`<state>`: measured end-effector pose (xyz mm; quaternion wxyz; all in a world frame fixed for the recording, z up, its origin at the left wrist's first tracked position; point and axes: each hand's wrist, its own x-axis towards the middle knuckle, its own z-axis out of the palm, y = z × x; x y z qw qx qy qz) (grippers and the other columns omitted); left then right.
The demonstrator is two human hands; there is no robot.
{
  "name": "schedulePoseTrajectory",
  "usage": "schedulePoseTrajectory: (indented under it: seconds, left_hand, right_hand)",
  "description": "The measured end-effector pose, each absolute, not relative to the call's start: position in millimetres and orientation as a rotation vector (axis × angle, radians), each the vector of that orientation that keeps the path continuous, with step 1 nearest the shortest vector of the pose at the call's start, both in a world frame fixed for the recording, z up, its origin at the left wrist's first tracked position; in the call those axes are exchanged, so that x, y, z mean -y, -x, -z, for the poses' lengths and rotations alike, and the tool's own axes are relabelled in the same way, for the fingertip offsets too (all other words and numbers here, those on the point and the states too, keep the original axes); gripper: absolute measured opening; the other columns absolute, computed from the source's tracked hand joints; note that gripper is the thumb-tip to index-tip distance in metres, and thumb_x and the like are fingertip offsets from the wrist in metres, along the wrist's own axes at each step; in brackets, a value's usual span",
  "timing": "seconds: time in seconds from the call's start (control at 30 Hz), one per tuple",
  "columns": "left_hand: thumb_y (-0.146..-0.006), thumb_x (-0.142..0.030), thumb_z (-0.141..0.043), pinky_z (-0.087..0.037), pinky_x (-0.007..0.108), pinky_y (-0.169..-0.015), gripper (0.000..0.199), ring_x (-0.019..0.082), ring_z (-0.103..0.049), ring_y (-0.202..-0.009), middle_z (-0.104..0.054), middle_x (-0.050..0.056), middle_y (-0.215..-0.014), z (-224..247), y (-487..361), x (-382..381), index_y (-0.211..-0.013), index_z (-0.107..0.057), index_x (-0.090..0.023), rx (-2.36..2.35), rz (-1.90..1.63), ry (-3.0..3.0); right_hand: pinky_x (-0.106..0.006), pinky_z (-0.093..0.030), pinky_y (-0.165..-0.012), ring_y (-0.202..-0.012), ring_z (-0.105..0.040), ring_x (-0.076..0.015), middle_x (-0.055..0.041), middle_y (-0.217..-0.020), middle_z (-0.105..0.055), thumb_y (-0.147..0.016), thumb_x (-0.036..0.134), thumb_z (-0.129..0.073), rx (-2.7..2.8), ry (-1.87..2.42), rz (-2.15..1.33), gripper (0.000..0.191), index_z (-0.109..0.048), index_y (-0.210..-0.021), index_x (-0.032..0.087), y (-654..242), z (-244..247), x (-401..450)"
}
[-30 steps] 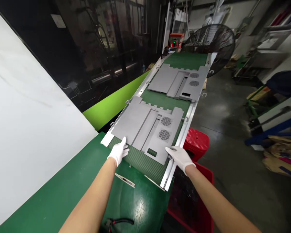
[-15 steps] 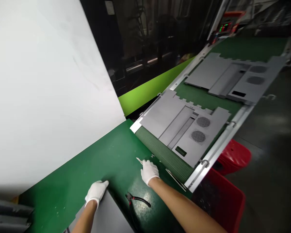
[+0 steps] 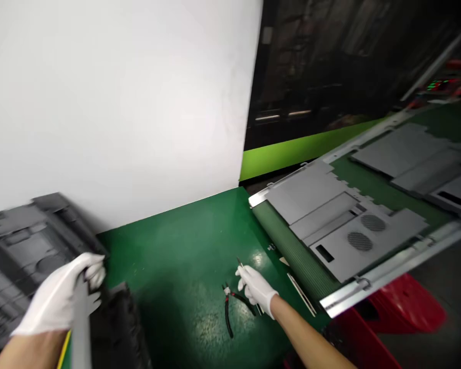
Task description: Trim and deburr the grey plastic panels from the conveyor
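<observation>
The left hand (image 3: 57,294) is closed firmly around the edge of a grey metal panel (image 3: 26,241), which sits low at the far left of the view, blurred and tilted, over the green bench (image 3: 184,241). The right hand (image 3: 255,284) is drawn into a narrow pinch on a thin metal sliver (image 3: 238,262) (too small to make out well). Just beside that hand lie pliers (image 3: 227,310) with red and black handles, on the bench. To the right, a flat panel (image 3: 341,225) rests on a ribbed green belt (image 3: 295,256), with a second panel (image 3: 418,159) farther along. A red crate (image 3: 357,333) sits below the belt's metal rail (image 3: 392,269).
</observation>
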<state>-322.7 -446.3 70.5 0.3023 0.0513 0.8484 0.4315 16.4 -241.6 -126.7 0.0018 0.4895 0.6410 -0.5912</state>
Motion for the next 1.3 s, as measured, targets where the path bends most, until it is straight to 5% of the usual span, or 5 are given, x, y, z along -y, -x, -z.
schedulePoseTrajectory:
  seconds: [0.13,0.3,0.43,0.63,1.3]
  left_hand:
    - [-0.075,-0.037,-0.059,-0.031,0.023,-0.040,0.037,0.009,-0.038,-0.042,-0.040,-0.005,-0.042,-78,310,446,-0.051,-0.036,-0.021,-1.847,-1.556,-0.108]
    - [-0.068,-0.025,-0.062,-0.030,0.025,-0.041,0.030,0.010,-0.040,-0.039,-0.039,-0.004,-0.041,-75,317,473,-0.047,-0.041,-0.020,-1.764,-1.820,-0.143]
    - [-0.066,-0.026,-0.061,-0.029,0.025,-0.040,0.027,0.010,-0.041,-0.037,-0.040,-0.003,-0.042,-75,320,501,-0.047,-0.043,-0.020,-1.726,-1.896,-0.149]
    - [-0.065,-0.028,-0.060,-0.025,0.025,-0.039,0.026,0.011,-0.038,-0.037,-0.037,-0.004,-0.040,-71,320,512,-0.047,-0.042,-0.020,-1.721,-1.929,-0.095]
    - [-0.072,-0.026,-0.064,-0.025,0.025,-0.048,0.028,0.006,-0.029,-0.040,-0.028,-0.007,-0.044,-53,327,516,-0.056,-0.041,-0.020,-1.570,-1.950,-0.255]
  right_hand:
    - [-0.024,-0.027,-0.041,-0.044,-0.042,-0.0083,-0.0012,-0.080,-0.065,-0.092,0.067,-0.042,-2.104,-1.169,2.290,0.054,-0.059,-0.112,0.019,-13,51,288]
    - [-0.026,-0.034,-0.051,-0.053,-0.046,-0.0112,0.0012,-0.069,-0.061,-0.095,0.062,-0.048,-2.210,-0.693,1.973,0.046,-0.066,-0.087,0.021,13,-65,341]
    - [-0.028,-0.034,-0.055,-0.054,-0.043,-0.0129,0.0027,-0.058,-0.049,-0.100,0.057,-0.037,-2.483,-0.293,1.602,0.051,-0.054,-0.065,0.024,42,-113,394]
    - [-0.030,-0.023,-0.051,-0.046,-0.035,-0.0137,0.0012,-0.055,-0.048,-0.098,0.056,-0.044,-2.668,-0.221,1.170,0.045,-0.051,-0.064,0.026,57,-132,449]
    - [-0.034,-0.010,-0.043,-0.034,-0.018,-0.0122,0.0000,-0.041,-0.038,-0.090,0.060,-0.055,-2.759,-0.484,0.944,0.050,-0.047,-0.052,0.028,34,-126,491]
